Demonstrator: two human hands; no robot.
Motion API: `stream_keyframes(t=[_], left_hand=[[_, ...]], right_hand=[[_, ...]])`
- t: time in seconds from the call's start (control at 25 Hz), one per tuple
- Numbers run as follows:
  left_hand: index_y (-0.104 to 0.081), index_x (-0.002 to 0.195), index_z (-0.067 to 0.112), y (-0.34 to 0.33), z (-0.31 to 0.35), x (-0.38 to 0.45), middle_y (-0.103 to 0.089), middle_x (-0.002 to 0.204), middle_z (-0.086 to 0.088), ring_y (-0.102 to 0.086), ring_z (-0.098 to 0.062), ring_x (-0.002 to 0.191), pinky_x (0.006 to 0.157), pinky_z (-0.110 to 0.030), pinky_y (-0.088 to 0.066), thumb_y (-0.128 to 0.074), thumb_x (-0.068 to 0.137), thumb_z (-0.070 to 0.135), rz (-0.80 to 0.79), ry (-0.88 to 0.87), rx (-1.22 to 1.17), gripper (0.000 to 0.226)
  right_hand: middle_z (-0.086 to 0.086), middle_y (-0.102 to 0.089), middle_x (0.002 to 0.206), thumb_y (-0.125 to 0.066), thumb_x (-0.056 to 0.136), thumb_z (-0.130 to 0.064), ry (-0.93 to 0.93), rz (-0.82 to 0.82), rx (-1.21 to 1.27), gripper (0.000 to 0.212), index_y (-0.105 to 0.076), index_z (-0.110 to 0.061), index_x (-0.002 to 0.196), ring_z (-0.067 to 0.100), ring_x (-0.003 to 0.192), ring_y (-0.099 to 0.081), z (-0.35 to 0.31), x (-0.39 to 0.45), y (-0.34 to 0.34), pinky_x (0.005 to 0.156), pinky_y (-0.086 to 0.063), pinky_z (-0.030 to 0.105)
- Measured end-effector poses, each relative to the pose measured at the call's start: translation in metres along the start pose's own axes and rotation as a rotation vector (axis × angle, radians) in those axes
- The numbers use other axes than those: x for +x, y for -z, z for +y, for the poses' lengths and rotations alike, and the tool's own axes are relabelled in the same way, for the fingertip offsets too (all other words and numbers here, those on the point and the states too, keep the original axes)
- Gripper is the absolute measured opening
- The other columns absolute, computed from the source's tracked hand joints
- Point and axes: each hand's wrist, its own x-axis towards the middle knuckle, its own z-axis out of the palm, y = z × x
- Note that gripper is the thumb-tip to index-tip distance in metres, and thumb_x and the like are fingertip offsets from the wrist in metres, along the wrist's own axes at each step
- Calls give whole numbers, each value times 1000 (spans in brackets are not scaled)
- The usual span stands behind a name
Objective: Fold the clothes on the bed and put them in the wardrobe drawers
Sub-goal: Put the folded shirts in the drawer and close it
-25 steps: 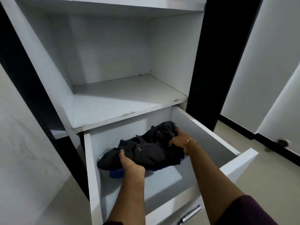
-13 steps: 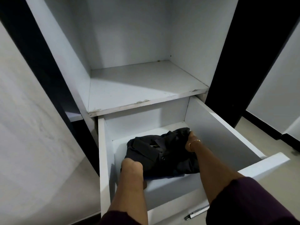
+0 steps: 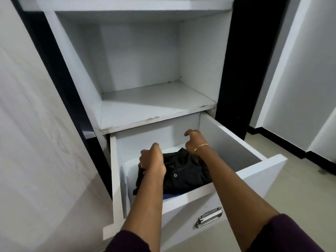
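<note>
We are hovering both hands over the dark shirt (image 3: 183, 171) lying in the open drawer (image 3: 261, 171): left hand (image 3: 151, 160) and right hand (image 3: 193, 140) loosely curled, gripping nothing. Risk: the left-hanging edge is catching on closing.

Hidden and cut-off parts at the drawer

The shirt (image 3: 183, 173) is partly covered by the left hand (image 3: 152, 160) and both forearms; a blue garment (image 3: 171, 195) beneath is mostly hidden by it and the drawer (image 3: 190, 199) front. Both sleeves are cut off at the bottom edge.
</note>
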Motion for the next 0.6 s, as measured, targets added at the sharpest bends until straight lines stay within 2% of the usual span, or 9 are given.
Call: stream_keyframes(t=[0.08,0.12,0.16,0.24,0.28,0.32,0.4,0.52,0.6], left_hand=[[-48,131,7,2,1,-35,-50,134,-7,-47,-25,121,89,-28,-38,-52,91,21,-201,-291,163,42],[-50,130,8,7,-1,-56,-52,134,-6,-48,-23,122,93,-28,-39,-51,92,20,-240,-467,272,40],[-54,127,8,16,-7,-74,-55,131,-6,-50,-23,120,97,-30,-39,-49,93,20,-235,-665,370,37],[-66,111,5,39,-31,-94,-66,114,-9,-61,-27,108,96,-36,-44,-44,88,21,-68,-1059,558,35],[-70,102,4,50,-49,-101,-70,105,-10,-65,-28,101,94,-40,-46,-44,84,20,19,-1200,628,35],[-71,97,4,59,-68,-105,-71,102,-11,-66,-30,101,96,-44,-45,-46,81,18,115,-1316,686,33],[-70,102,3,75,-104,-109,-68,112,-14,-58,-33,115,108,-48,-30,-63,77,13,211,-1479,776,28],[-51,128,0,103,-147,-114,-48,138,-17,-31,-33,136,113,-47,-13,-81,62,11,144,-1514,909,72],[-25,143,0,115,-160,-115,-30,148,-15,-17,-30,141,114,-47,-10,-81,58,13,114,-1459,1000,103]], right_hand=[[13,-42,136,-42,85,9,-11,53,265,43,-52,-7,123,28,118,-49,-7,-30,11,90,-41,28],[13,-47,132,-41,86,9,-65,56,494,38,-55,-9,116,26,114,-53,-10,-48,16,85,-44,28],[13,-52,126,-41,87,8,-133,72,772,32,-55,-11,108,25,105,-58,-13,-67,18,79,-47,29],[14,-61,108,-41,90,5,-237,205,1167,24,-57,-12,97,23,88,-63,-15,-103,10,75,-52,31],[13,-63,102,-44,90,4,-245,321,1142,23,-60,-11,95,23,88,-63,-17,-122,3,79,-51,32],[12,-64,101,-46,89,5,-212,432,990,23,-63,-8,97,23,92,-62,-18,-141,-7,84,-49,31],[11,-65,108,-49,86,9,-48,572,640,27,-66,-4,104,23,106,-58,-19,-174,-32,92,-45,28],[15,-66,112,-69,70,11,291,696,132,35,-67,0,103,32,116,-57,-6,-205,-72,93,-49,38],[17,-59,125,-79,56,10,343,629,-85,65,-61,0,117,34,122,-50,7,-212,-87,92,-46,44]])
